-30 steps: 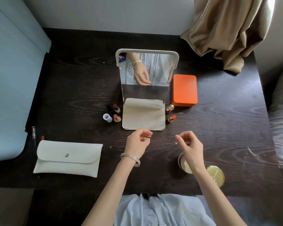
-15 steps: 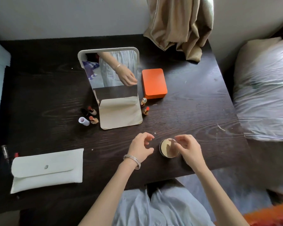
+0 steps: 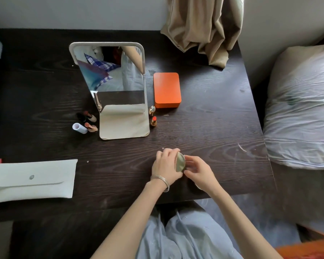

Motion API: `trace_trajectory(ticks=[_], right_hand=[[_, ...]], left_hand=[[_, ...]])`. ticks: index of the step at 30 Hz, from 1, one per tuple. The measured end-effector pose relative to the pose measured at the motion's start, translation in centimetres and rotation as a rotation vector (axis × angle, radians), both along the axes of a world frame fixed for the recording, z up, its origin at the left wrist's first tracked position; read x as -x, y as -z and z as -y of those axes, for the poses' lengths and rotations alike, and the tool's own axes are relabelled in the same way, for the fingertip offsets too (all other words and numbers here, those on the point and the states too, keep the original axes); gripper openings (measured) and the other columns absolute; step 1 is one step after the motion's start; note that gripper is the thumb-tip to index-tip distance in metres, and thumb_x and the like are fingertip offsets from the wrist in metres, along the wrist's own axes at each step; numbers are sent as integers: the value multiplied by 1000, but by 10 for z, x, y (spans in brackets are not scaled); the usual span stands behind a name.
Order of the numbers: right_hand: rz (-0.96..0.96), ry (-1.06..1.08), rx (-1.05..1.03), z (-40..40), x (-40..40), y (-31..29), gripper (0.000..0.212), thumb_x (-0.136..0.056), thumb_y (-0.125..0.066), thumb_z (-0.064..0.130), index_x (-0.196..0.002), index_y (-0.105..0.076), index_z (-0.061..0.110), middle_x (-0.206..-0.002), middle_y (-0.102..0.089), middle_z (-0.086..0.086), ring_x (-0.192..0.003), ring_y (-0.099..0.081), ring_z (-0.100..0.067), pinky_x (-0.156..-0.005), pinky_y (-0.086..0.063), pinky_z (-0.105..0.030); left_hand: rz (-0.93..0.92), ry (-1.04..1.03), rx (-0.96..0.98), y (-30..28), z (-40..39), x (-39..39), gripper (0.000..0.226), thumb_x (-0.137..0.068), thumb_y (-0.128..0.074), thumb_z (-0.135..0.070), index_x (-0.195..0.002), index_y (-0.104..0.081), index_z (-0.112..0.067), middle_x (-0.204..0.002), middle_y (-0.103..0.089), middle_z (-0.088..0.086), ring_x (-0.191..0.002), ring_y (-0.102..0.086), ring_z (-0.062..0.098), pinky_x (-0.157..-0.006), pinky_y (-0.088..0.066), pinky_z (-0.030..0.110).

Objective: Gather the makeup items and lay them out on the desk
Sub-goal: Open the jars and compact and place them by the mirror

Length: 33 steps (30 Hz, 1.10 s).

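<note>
Near the desk's (image 3: pixel 204 118) near edge, both hands, left (image 3: pixel 166 166) and right (image 3: pixel 199 171), pinch the gold compact (image 3: pixel 180 162) on edge, fingers curled round it; next, probably, laying it flat.

We see a bench (image 3: pixel 204 126) of dark wood with an open, matt grain, scuffed pale near its right edge. The round compact (image 3: pixel 180 162) between our hands looks like brushed gold metal with a soft sheen. The pouch (image 3: pixel 34 181) is matt off-white cloth with one small snap. The orange box (image 3: pixel 166 89) has a smooth satin finish. The mirror (image 3: pixel 112 70) is glossy glass on a matt beige base, and the curtain (image 3: pixel 204 28) is a crumpled tan cloth.
</note>
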State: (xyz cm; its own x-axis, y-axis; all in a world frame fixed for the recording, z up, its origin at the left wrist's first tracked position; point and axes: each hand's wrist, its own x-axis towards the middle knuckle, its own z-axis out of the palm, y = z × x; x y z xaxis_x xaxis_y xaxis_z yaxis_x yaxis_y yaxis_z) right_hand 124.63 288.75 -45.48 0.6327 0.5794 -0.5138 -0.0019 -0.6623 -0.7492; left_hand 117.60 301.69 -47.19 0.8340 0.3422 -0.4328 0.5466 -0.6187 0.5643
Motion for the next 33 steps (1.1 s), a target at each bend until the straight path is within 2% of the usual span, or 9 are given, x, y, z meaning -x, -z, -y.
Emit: trace_trajectory(ticks=[3, 6, 9, 12, 15, 20, 23, 27, 33], right_hand=[[-349, 178, -171, -17, -1, -12, 32, -90, -61, 19, -121, -58, 24, -120, -64, -3, -112, -61, -16, -94, -49, -29], [-752, 283, -299, -42, 4, -25, 43, -89, -53, 44, -128, -53, 25, -124, -63, -8, -114, -61, -25, -92, -51, -40], [-970, 347, -316, -70, 14, -34, 55, -93, -33, 57, -127, -57, 20, -124, -63, -11, -113, -62, -26, -86, -53, -39], [-1086, 430, -270, -100, 28, -39, 66, -95, -22, 61, -105, -72, 20, -105, -71, -6, -94, -69, -19, -74, -57, -33], [-1095, 428, -255, -124, 46, -35, 69, -96, -21, 60, -87, -77, 22, -93, -74, -5, -83, -72, -18, -67, -57, -31], [-949, 504, -156, -152, 76, -19, 63, -99, -17, 53, -97, -69, 15, -88, -73, -9, -84, -68, -24, -58, -54, -31], [-833, 591, -175, -160, 92, -11, 56, -100, -22, 44, -84, -67, 14, -74, -71, -8, -76, -66, -23, -58, -51, -30], [-601, 602, -206, -170, 111, -9, 47, -98, -29, 34, -61, -53, 19, -53, -59, 7, -59, -53, -11, -53, -42, -25], [-377, 546, -384, -169, 131, -5, 41, -100, -29, 41, -79, -53, 17, -75, -56, 2, -74, -51, -12, -73, -44, -30]], left_hand=[[-50, -229, 280, -10, -23, 5, 71, -75, -65, -45, -138, -33, -37, -133, -42, 0, -121, -40, 23, -96, -44, 38], [-9, -261, 372, -24, -44, 14, 64, -76, -53, -59, -134, -34, -41, -128, -44, 1, -119, -44, 22, -97, -44, 41], [118, -234, 249, -40, -53, 26, 60, -71, -44, -71, -124, -40, -42, -108, -44, -7, -107, -46, 15, -85, -44, 31], [206, -88, -46, -47, -66, 43, 64, -74, -39, -71, -125, -39, -33, -110, -41, -7, -103, -42, 11, -75, -45, 28], [218, 5, -190, -46, -84, 62, 60, -80, -37, -63, -126, -40, -26, -112, -41, -3, -101, -44, 14, -72, -50, 31], [165, 64, -354, -47, -102, 80, 60, -84, -14, -58, -116, -45, -18, -105, -49, 1, -85, -55, 18, -61, -40, 28], [112, 119, -449, -46, -108, 88, 58, -86, -10, -55, -114, -44, -17, -102, -52, 3, -79, -58, 20, -61, -38, 29], [-9, -9, -405, -48, -108, 89, 44, -94, -21, -50, -111, -41, -15, -104, -52, 6, -81, -61, 24, -58, -36, 31], [-254, -239, -225, -52, -107, 77, 55, -94, -18, -55, -123, -39, -13, -116, -52, 14, -96, -60, 30, -69, -38, 36]])
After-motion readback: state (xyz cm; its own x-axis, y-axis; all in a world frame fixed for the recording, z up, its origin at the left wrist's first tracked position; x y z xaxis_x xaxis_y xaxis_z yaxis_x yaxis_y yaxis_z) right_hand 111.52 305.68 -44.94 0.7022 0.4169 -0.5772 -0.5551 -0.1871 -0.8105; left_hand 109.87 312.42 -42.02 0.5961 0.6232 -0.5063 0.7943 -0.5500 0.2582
